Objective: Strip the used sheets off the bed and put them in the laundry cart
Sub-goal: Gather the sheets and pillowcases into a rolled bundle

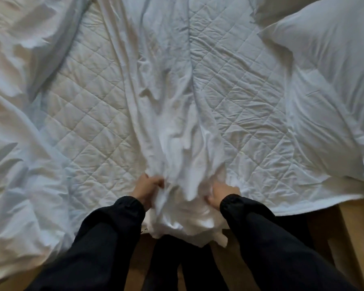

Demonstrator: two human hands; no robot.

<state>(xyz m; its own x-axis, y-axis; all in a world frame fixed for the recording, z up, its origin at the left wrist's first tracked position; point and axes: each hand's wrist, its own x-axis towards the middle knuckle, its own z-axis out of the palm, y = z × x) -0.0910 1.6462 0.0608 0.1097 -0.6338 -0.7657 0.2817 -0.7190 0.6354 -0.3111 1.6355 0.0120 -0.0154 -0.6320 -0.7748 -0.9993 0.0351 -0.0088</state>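
Observation:
A white sheet (pixel 168 97) lies gathered into a long wrinkled band down the middle of the bed, bunched into a wad at the near edge. My left hand (pixel 148 189) grips the left side of that wad, fingers curled into the cloth. On the wad's right side, my right hand (pixel 220 193) grips the cloth, partly buried in the folds. The bunched end hangs over the bed's edge in front of my legs. A quilted mattress pad (pixel 88 114) is bared on both sides of the band.
A rumpled white duvet (pixel 15 127) is piled along the left of the bed. A white pillow (pixel 324 49) lies at the upper right. Wooden floor (pixel 345 223) shows at the lower right beside the bed. No laundry cart is in view.

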